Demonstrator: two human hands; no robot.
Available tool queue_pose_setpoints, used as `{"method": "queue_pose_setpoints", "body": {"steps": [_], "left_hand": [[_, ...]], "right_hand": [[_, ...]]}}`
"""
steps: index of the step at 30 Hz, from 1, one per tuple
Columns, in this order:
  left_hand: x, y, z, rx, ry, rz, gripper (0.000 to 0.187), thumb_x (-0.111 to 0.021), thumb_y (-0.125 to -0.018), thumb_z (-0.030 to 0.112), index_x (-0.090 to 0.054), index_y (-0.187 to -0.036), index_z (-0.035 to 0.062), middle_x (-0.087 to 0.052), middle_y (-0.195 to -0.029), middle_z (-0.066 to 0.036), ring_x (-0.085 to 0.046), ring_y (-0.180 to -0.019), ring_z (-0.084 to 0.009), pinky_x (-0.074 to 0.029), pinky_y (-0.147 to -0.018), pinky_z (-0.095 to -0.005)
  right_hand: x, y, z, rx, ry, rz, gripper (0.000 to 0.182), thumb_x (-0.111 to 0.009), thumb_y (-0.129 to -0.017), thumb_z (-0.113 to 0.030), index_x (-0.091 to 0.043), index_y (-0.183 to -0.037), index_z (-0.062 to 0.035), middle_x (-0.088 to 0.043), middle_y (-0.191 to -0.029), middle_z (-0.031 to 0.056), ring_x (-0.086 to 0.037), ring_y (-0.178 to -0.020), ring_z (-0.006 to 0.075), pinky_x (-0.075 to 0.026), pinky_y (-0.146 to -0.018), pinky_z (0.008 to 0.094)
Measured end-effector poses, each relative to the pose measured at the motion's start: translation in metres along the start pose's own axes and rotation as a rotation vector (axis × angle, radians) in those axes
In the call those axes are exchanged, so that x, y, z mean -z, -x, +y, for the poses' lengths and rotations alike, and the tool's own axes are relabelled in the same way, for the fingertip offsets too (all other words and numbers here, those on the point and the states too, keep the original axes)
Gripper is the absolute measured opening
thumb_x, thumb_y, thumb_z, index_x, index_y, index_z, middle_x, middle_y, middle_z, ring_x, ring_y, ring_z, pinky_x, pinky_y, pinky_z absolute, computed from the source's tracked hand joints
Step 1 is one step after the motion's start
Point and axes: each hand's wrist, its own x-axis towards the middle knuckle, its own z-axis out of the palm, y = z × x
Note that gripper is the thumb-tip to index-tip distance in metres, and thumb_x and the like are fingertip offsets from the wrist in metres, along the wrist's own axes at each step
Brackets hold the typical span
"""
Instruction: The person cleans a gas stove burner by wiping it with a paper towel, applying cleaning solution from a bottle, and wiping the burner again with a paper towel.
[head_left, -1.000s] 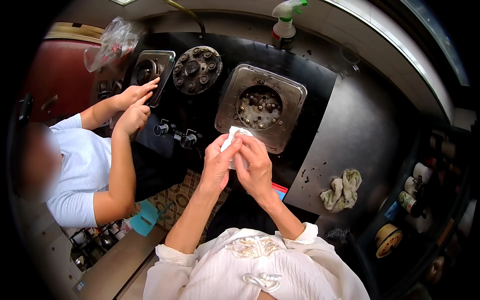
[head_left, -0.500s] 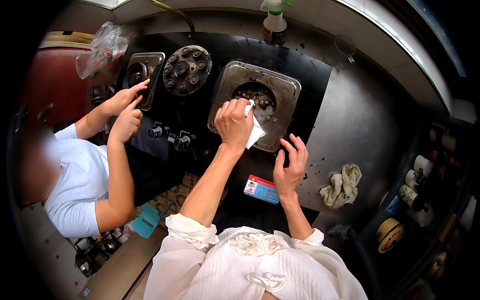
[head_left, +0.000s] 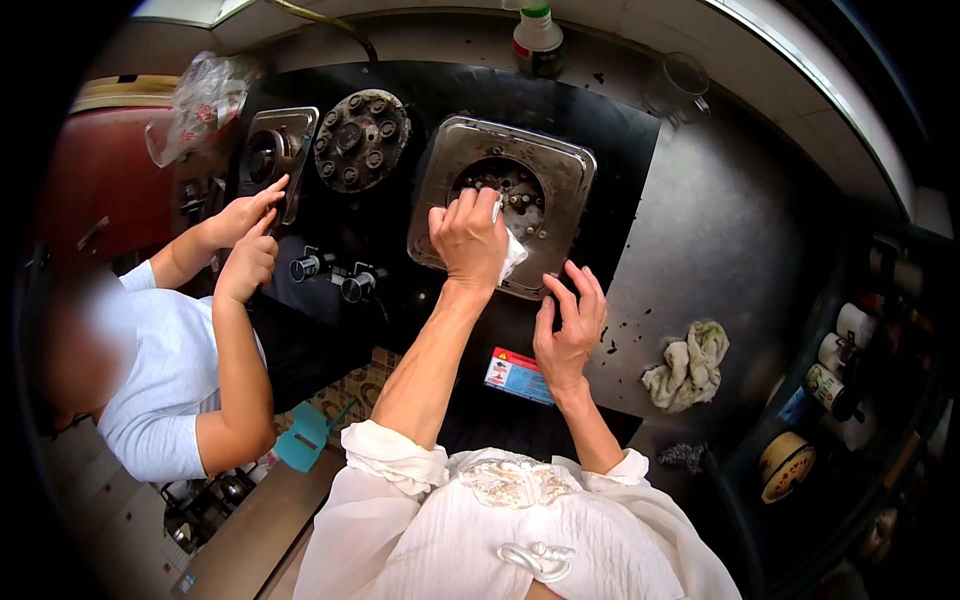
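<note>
My left hand (head_left: 470, 235) is closed on a white tissue (head_left: 512, 258), pressing it on the metal burner tray (head_left: 572, 190) beside the round opening. Grime and small fittings show inside that opening; my fingers hide part of its near rim. My right hand (head_left: 570, 330) has its fingers apart and holds nothing. Its fingertips are at the tray's near right corner. To the left of the tray, a dirty round burner head (head_left: 362, 140) lies on the black cooktop (head_left: 400, 290).
A co-worker's hands (head_left: 250, 240) are at the left burner (head_left: 266, 155). A crumpled rag (head_left: 688, 366) and dark crumbs lie on the counter to the right. At the back stand a spray bottle (head_left: 538, 42) and a glass mug (head_left: 683, 80). Two knobs (head_left: 362, 284) protrude from the cooktop's front.
My left hand has shifted slightly over the tray with the tissue, which now looks more bunched up. My right hand keeps its place by the tray's corner. The view has shifted a little.
</note>
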Motion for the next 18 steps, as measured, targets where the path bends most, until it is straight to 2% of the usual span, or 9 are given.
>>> {"method": "queue_pose_setpoints", "body": {"steps": [4,6,9,12,16,18], "left_hand": [[0.004,-0.005,-0.005,-0.063,-0.094,-0.125,0.012,-0.073,-0.083,0.008,-0.074,-0.093,0.0121,-0.068,-0.085,-0.003,-0.065,-0.077,-0.0252,-0.042,-0.075,-0.0365],[0.01,-0.006,-0.005,-0.085,-0.045,-0.216,0.022,-0.071,-0.082,0.006,-0.076,-0.102,0.0117,-0.069,-0.09,-0.006,-0.066,-0.081,-0.0265,-0.043,-0.076,-0.0374],[0.024,-0.006,-0.009,-0.166,0.065,-0.235,0.032,-0.068,-0.082,0.003,-0.077,-0.111,0.0119,-0.071,-0.096,-0.009,-0.066,-0.085,-0.0285,-0.044,-0.077,-0.038],[0.024,-0.011,-0.015,-0.192,0.042,-0.298,0.036,-0.066,-0.081,0.002,-0.077,-0.114,0.0107,-0.072,-0.1,-0.011,-0.067,-0.086,-0.0294,-0.045,-0.079,-0.0386],[0.021,-0.012,-0.013,-0.147,0.0,-0.349,0.034,-0.062,-0.081,-0.001,-0.078,-0.11,0.009,-0.072,-0.099,-0.012,-0.067,-0.086,-0.0296,-0.046,-0.08,-0.0392],[0.019,-0.012,-0.013,-0.204,-0.022,-0.289,0.029,-0.064,-0.079,0.0,-0.078,-0.103,0.0092,-0.071,-0.092,-0.01,-0.068,-0.085,-0.0266,-0.045,-0.081,-0.0384]], "right_hand": [[0.0,0.001,0.002,-0.001,0.006,-0.012,0.033,-0.067,-0.082,0.002,-0.071,-0.113,-0.0097,-0.06,-0.134,0.0088,-0.052,-0.131,0.034,-0.041,-0.109,0.0462],[0.001,0.0,0.001,0.003,0.002,-0.01,0.033,-0.067,-0.083,0.002,-0.071,-0.113,-0.0097,-0.06,-0.134,0.0087,-0.052,-0.131,0.0339,-0.041,-0.109,0.0462],[0.0,0.002,0.002,0.002,-0.014,-0.003,0.032,-0.067,-0.083,0.002,-0.071,-0.113,-0.0098,-0.06,-0.135,0.0085,-0.052,-0.131,0.0336,-0.041,-0.109,0.0462],[0.0,0.002,0.002,0.004,-0.021,-0.003,0.032,-0.067,-0.083,0.002,-0.071,-0.113,-0.0099,-0.06,-0.135,0.0082,-0.052,-0.131,0.0333,-0.041,-0.109,0.0463],[0.002,0.001,0.002,0.001,-0.012,-0.014,0.032,-0.067,-0.083,0.002,-0.071,-0.113,-0.0104,-0.059,-0.135,0.0079,-0.051,-0.132,0.0333,-0.041,-0.109,0.0463],[0.0,0.002,0.002,0.007,-0.015,-0.006,0.032,-0.067,-0.084,0.002,-0.07,-0.113,-0.0108,-0.059,-0.135,0.0078,-0.051,-0.132,0.033,-0.041,-0.108,0.0463]]}}
